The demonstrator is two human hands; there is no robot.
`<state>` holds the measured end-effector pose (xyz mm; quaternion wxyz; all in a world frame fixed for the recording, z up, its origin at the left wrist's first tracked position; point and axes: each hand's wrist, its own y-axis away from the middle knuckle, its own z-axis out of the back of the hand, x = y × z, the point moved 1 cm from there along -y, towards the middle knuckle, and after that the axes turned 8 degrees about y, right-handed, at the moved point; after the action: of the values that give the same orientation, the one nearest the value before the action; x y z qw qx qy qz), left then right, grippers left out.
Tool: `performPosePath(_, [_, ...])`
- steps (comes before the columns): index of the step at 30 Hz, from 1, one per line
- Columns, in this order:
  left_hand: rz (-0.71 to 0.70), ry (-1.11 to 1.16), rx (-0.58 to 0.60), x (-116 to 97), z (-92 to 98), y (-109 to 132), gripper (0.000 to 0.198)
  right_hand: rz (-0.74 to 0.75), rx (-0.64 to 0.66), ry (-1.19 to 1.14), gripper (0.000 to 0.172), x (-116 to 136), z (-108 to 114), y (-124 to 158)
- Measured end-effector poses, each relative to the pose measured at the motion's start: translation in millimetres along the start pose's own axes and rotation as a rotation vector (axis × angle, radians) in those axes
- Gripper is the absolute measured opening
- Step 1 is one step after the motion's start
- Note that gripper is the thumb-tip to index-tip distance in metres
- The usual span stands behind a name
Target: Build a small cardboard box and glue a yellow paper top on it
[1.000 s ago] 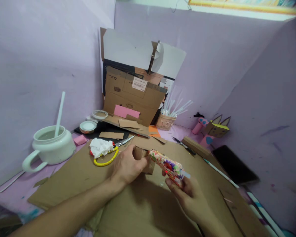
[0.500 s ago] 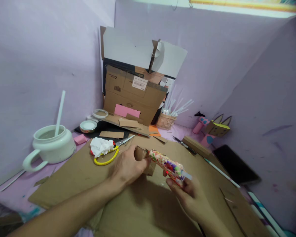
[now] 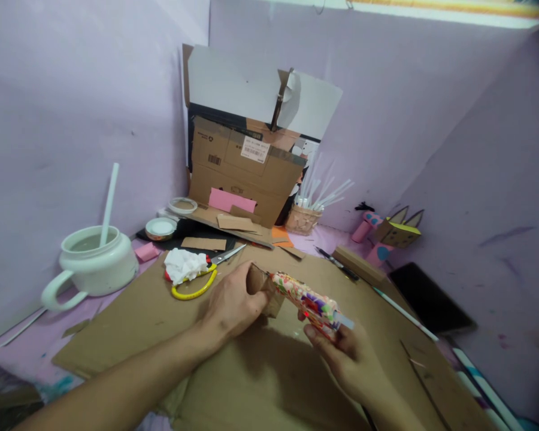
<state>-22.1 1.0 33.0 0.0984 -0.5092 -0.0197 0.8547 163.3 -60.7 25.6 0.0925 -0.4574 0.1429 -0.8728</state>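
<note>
My left hand (image 3: 236, 302) is closed around a small piece of brown cardboard (image 3: 273, 304), bent into a curved, open-ended shape. In my right hand (image 3: 341, 353) is a hot glue gun (image 3: 308, 302) with a floral pattern, a red light on its side and a clear glue stick poking out of its back. Its nozzle points left, at the upper edge of the cardboard piece; whether the tip touches it I cannot tell. Both hands are above a large brown cardboard sheet (image 3: 161, 329). Scissors with yellow handles (image 3: 193, 293) lie left of my left hand, partly under a crumpled white tissue (image 3: 184, 265).
At the left stands a pale green pot (image 3: 99, 266) with a stick in it. A cardboard box (image 3: 247, 167) leans at the back, beside a basket of glue sticks (image 3: 303, 219). To the right are a pen (image 3: 336, 263), a dark phone (image 3: 431, 299) and a cardboard animal figure (image 3: 399, 232).
The glue gun has shifted very slightly to the right relative to the view. Both hands keep their holds, and the other things stay in place.
</note>
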Motion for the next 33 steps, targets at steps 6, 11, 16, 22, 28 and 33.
performPosePath(6, [-0.042,-0.012,-0.019,0.2,-0.2,0.5,0.021,-0.026,0.013,-0.042,0.02,0.9,0.3,0.6])
performPosePath(11, [-0.077,-0.017,-0.025,-0.1,-0.2,1.5,0.019,-0.032,0.023,-0.044,0.026,2.6,1.6,-0.7])
performPosePath(16, [-0.071,-0.007,-0.06,5.6,-1.0,-1.2,0.025,-0.093,0.114,-0.076,0.027,4.1,6.8,-2.2])
performPosePath(22, [0.009,0.35,0.065,15.5,-6.1,-8.2,0.04,-0.18,0.031,-0.322,0.032,-13.1,18.0,-7.2])
performPosePath(28, [0.106,0.634,0.261,12.2,-10.9,-6.8,0.043,-0.418,-0.304,-0.222,0.036,-51.5,30.8,-29.4])
performPosePath(33, [0.065,0.494,0.253,20.2,-20.7,-5.3,0.058,-0.549,-0.339,0.033,0.028,-73.9,38.0,-33.7])
